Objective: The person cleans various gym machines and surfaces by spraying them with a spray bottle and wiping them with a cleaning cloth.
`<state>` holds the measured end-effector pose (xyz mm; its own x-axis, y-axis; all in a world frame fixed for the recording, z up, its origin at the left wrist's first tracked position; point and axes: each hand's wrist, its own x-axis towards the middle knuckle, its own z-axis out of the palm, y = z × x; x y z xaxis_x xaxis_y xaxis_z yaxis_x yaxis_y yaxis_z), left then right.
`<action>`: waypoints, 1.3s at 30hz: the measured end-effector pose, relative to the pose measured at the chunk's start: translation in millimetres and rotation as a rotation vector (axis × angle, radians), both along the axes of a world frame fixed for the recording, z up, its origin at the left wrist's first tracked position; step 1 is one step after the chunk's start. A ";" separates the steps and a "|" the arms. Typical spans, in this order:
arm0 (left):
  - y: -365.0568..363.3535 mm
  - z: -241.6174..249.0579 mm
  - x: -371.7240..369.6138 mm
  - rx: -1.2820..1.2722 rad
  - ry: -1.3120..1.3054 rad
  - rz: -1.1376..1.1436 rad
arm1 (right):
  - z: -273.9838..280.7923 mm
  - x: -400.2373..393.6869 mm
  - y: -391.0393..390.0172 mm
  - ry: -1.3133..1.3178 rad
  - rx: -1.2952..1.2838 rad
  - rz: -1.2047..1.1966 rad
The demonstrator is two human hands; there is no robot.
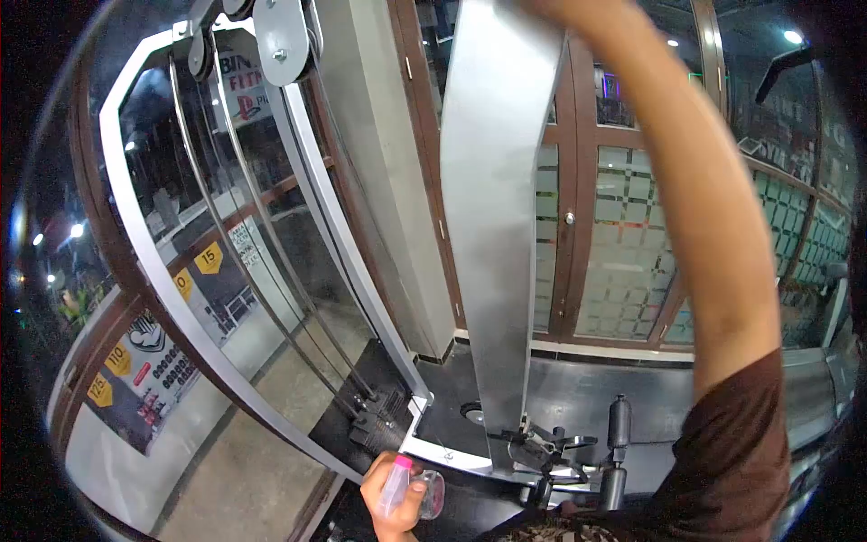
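Note:
My left hand [394, 499], low in the view, is wrapped round a clear bottle [432, 495] with a pink part [403, 462] at its top. Raised on the right, my right arm stretches up to the top edge. My right hand [564, 11] is blurred and mostly cut off beside the top of a wide silver metal panel [497, 181]; its fingers cannot be made out. The panel stands upright in the middle.
A gym machine's white frame [117, 163] with pulleys [282, 54], guide rods and a weight stack [384, 420] stands at the left. Black padded rollers [619, 423] are at the lower right. Brown-framed glass doors [623, 244] lie behind.

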<state>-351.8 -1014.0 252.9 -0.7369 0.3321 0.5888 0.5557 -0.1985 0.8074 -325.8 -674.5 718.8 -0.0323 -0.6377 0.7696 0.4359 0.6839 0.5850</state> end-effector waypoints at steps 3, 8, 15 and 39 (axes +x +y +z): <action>-7.3 -1.7 -4.0 0.031 0.008 -0.047 | -121.5 -46.4 -18.0 -0.151 -0.226 -0.153; -31.3 0.8 1.0 0.076 0.047 -0.030 | -413.5 -51.2 -38.7 -0.764 -0.087 -0.244; -66.4 -12.3 8.8 0.035 0.037 -0.046 | -603.4 -8.4 -31.7 -1.300 -0.053 -0.214; -92.8 -38.2 18.5 -0.107 -0.012 -0.175 | -714.8 7.9 -45.4 -1.264 -0.425 -0.329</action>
